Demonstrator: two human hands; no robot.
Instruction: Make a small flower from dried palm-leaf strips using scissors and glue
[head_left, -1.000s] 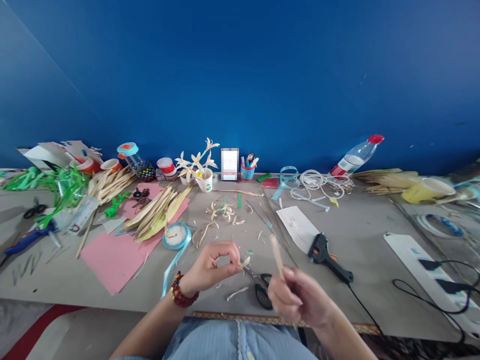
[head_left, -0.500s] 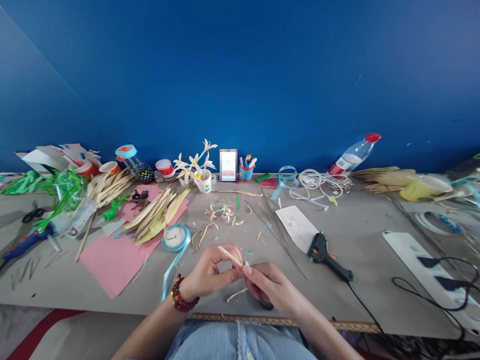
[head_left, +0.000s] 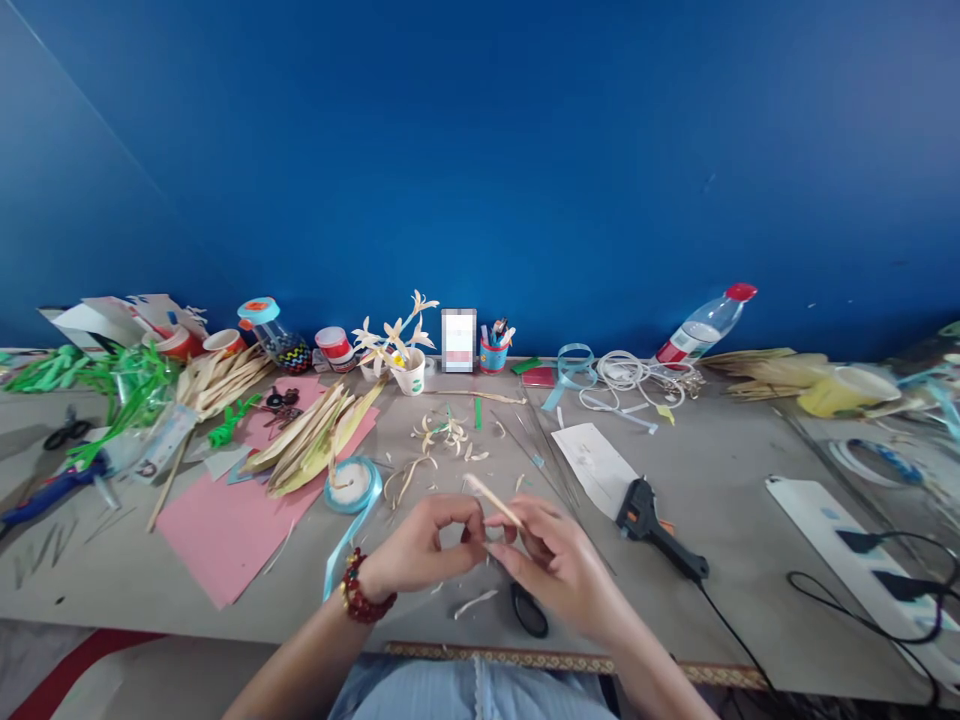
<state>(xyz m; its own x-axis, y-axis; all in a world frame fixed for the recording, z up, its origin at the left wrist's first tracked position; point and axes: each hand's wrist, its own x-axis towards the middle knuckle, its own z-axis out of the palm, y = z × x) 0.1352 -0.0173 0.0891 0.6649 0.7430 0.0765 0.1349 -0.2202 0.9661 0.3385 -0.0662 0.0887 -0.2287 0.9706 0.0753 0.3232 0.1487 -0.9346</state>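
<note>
A thin, pale dried-husk strip (head_left: pixel 491 497) sticks up from my right hand (head_left: pixel 559 560), held between its bent fingers. Beside it, my left hand (head_left: pixel 427 545) has thumb and forefinger closed in a ring, the tips meeting the right fingertips; whatever is pinched there is too small to make out. Under the right hand a black loop (head_left: pixel 529 610) like a scissors handle shows partly. A curled pale scrap (head_left: pixel 475 604) lies below the hands. Beyond them are small husk petals (head_left: pixel 442 432) and a roll of light-blue ribbon (head_left: pixel 352 484), its tail hanging toward my left wrist.
A glue gun (head_left: pixel 656 528) with its cord lies right, near a white paper (head_left: pixel 596 467) and a power strip (head_left: pixel 840 550). On the left are pink paper (head_left: pixel 225 540) and husks (head_left: pixel 307 445). Husk flowers in a cup (head_left: pixel 410 375) stand at the back.
The pale strip has shifted right, from between both hands into my right hand's fingers. My right hand has turned and risen slightly, uncovering more of the black loop.
</note>
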